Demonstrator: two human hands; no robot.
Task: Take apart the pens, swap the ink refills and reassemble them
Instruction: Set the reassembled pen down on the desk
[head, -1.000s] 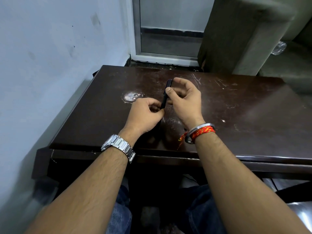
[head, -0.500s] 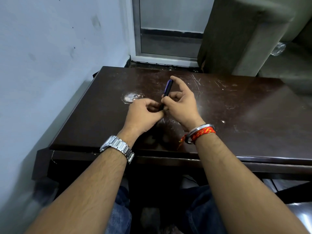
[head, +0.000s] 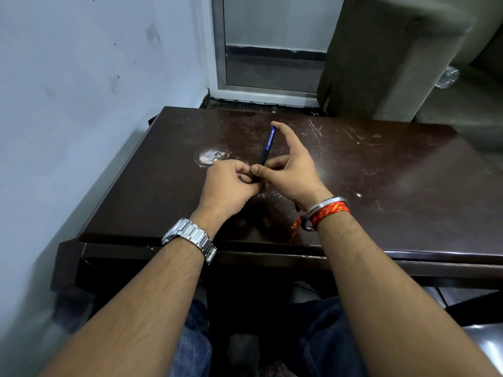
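Note:
A dark pen with a blue clip (head: 269,144) points up and away over the middle of the dark wooden table (head: 394,170). My right hand (head: 291,167) pinches its lower barrel between thumb and middle fingers, while the index finger stretches up beside the clip's top. My left hand (head: 231,183) is curled tight against the pen's lower end, which its fingers hide. A second dark piece peeks out beneath my right wrist (head: 297,206); what it is I cannot tell. No other pen shows.
A white wall (head: 81,104) runs close along the table's left edge. Behind the table stand a framed glass panel (head: 272,50) and a brown upholstered seat (head: 381,55). A pale round stain (head: 209,156) marks the tabletop left of my hands.
My right index finger has straightened and lifted off the pen's top, exposing the blue clip. The pen has turned slightly, and both hands stay together at its lower end.

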